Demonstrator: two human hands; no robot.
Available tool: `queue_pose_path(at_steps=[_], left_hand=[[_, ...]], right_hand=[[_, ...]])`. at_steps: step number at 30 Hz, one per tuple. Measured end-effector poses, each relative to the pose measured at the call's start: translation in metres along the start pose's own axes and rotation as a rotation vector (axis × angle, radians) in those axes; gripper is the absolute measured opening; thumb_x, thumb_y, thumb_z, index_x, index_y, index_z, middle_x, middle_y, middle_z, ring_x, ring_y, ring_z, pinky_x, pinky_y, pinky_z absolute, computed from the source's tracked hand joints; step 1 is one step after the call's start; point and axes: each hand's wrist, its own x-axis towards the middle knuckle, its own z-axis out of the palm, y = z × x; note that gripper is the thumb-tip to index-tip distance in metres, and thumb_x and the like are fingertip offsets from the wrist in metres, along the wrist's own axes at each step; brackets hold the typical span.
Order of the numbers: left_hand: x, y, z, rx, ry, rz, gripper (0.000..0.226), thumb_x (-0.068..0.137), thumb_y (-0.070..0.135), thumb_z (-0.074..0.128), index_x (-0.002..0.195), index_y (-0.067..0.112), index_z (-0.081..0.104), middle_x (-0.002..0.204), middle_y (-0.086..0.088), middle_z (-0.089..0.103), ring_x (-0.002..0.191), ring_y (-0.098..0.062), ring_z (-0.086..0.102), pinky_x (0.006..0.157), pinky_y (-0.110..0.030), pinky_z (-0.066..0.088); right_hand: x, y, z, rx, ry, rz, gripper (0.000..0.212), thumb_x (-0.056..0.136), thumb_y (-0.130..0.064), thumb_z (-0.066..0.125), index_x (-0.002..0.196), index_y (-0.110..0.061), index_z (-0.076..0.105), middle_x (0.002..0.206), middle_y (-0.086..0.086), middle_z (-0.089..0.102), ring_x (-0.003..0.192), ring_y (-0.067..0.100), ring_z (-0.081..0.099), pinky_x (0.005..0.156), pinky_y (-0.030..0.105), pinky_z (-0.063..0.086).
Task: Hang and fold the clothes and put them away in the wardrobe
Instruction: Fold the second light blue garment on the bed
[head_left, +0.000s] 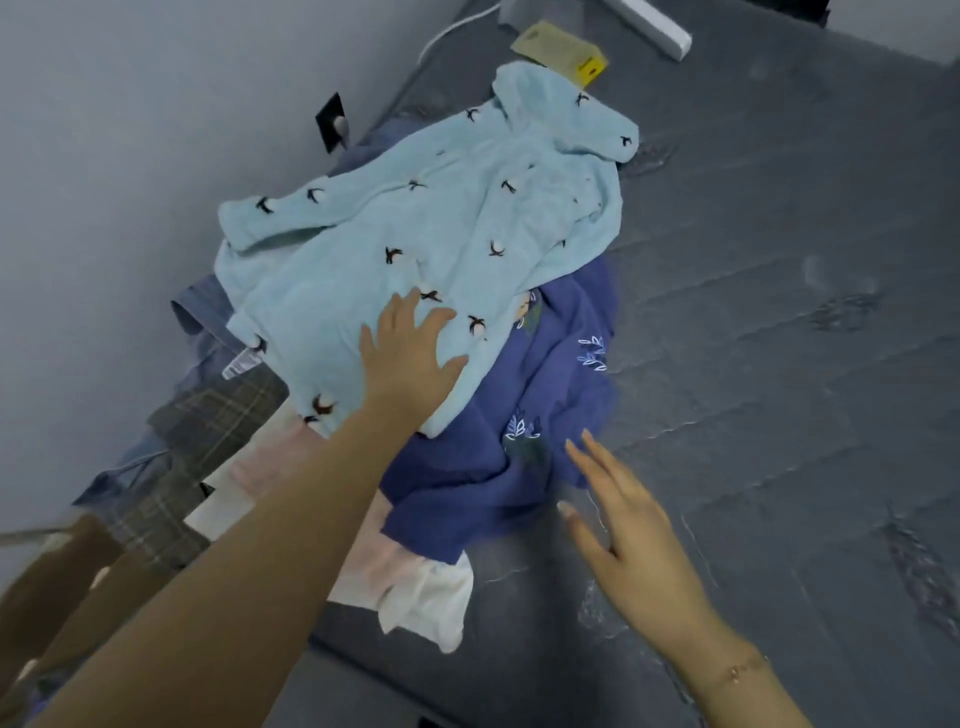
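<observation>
A light blue fleece garment (415, 208) with small dark bird motifs lies spread on top of a pile of clothes on a dark grey mattress (779, 364). My left hand (410, 353) lies flat on its lower hem, fingers straight and spread. Under it is a dark blue garment (519, 441) with pale leaf embroidery. My right hand (623, 540) hovers open just right of the dark blue garment, fingers straight, holding nothing. Beneath the pile show a pink and white piece (415, 587), a grey plaid piece (208, 431) and blue denim (202, 322).
A grey wall (130, 156) runs along the left of the mattress, with a black socket plate (332, 122). At the far end lie a yellow-tagged packet (566, 52), a white power strip (660, 26) and a white cable (452, 26).
</observation>
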Motion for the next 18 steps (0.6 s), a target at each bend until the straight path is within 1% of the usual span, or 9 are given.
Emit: queue_pose_path(at_steps=[1, 3, 5, 7, 10, 13, 15, 16, 18], left_hand=[[0.017, -0.001, 0.009, 0.020, -0.018, -0.020, 0.064, 0.088, 0.050, 0.063, 0.144, 0.034, 0.035, 0.161, -0.005, 0.011, 0.148, -0.026, 0.009, 0.115, -0.054, 0.012], [0.044, -0.005, 0.026, 0.079, -0.033, -0.059, 0.069, 0.085, 0.051, 0.065, 0.144, 0.034, 0.034, 0.156, -0.008, 0.021, 0.140, -0.029, 0.024, 0.108, -0.050, 0.027], [0.062, -0.010, 0.035, 0.050, -0.005, -0.038, 0.053, 0.091, 0.038, 0.063, 0.139, 0.021, 0.047, 0.139, -0.015, 0.040, 0.122, -0.034, 0.044, 0.096, -0.042, 0.039], [0.072, -0.015, 0.033, -0.125, -0.007, -0.028, 0.036, 0.093, 0.025, 0.062, 0.125, 0.008, 0.061, 0.123, -0.020, 0.055, 0.111, -0.036, 0.054, 0.094, -0.041, 0.043], [0.058, -0.016, 0.014, -0.334, -0.127, 0.020, 0.028, 0.089, 0.025, 0.069, 0.112, 0.009, 0.069, 0.107, -0.012, 0.068, 0.100, -0.025, 0.061, 0.085, -0.034, 0.045], [0.007, -0.005, -0.005, -0.570, -0.282, 0.093, 0.022, 0.080, 0.030, 0.077, 0.095, 0.014, 0.072, 0.090, -0.002, 0.072, 0.082, -0.007, 0.060, 0.078, -0.029, 0.047], [-0.037, 0.005, -0.011, -0.664, -0.397, 0.138, 0.013, 0.076, 0.030, 0.079, 0.085, 0.027, 0.071, 0.075, 0.013, 0.068, 0.071, 0.005, 0.056, 0.070, -0.019, 0.044], [-0.060, 0.010, -0.011, -0.712, -0.469, 0.150, 0.013, 0.077, 0.026, 0.081, 0.084, 0.030, 0.070, 0.074, 0.016, 0.068, 0.071, 0.007, 0.057, 0.070, -0.016, 0.045], [-0.104, 0.017, -0.006, -0.788, -0.624, 0.125, 0.010, 0.080, 0.022, 0.079, 0.088, 0.022, 0.073, 0.084, 0.010, 0.074, 0.081, 0.000, 0.064, 0.076, -0.020, 0.052]], right_hand=[[0.005, 0.009, 0.009, -0.003, 0.000, 0.015, 0.056, 0.097, -0.030, 0.055, 0.147, -0.033, 0.031, 0.158, -0.018, 0.020, 0.145, 0.003, 0.022, 0.119, 0.029, 0.021], [0.011, 0.023, 0.025, 0.022, 0.006, 0.036, 0.055, 0.097, -0.031, 0.055, 0.148, -0.032, 0.034, 0.157, -0.017, 0.023, 0.144, 0.002, 0.023, 0.119, 0.026, 0.021], [0.011, 0.033, 0.039, 0.070, 0.023, 0.064, 0.054, 0.096, -0.030, 0.056, 0.147, -0.029, 0.038, 0.156, -0.017, 0.026, 0.144, -0.001, 0.023, 0.117, 0.020, 0.019], [0.008, 0.038, 0.052, 0.150, 0.049, 0.112, 0.051, 0.095, -0.025, 0.059, 0.144, -0.027, 0.043, 0.153, -0.017, 0.031, 0.142, -0.003, 0.026, 0.114, 0.014, 0.017], [-0.001, 0.034, 0.063, 0.453, 0.124, 0.253, 0.041, 0.093, -0.011, 0.061, 0.129, -0.028, 0.055, 0.143, -0.014, 0.047, 0.134, -0.003, 0.039, 0.111, 0.010, 0.025], [-0.009, 0.018, 0.057, 0.769, 0.154, 0.385, 0.032, 0.093, -0.006, 0.059, 0.114, -0.030, 0.063, 0.126, -0.015, 0.062, 0.114, -0.011, 0.055, 0.101, 0.015, 0.042], [-0.004, 0.009, 0.042, 0.898, 0.203, 0.506, 0.023, 0.094, -0.017, 0.059, 0.114, -0.027, 0.066, 0.117, -0.015, 0.068, 0.108, -0.006, 0.060, 0.099, 0.023, 0.048], [0.003, 0.008, 0.032, 0.966, 0.208, 0.559, 0.023, 0.094, -0.027, 0.060, 0.117, -0.025, 0.065, 0.115, -0.014, 0.069, 0.108, 0.000, 0.062, 0.097, 0.029, 0.050], [0.028, 0.006, 0.009, 1.096, 0.134, 0.596, 0.046, 0.090, -0.045, 0.062, 0.125, -0.017, 0.055, 0.113, -0.008, 0.067, 0.101, 0.011, 0.064, 0.082, 0.033, 0.053]])
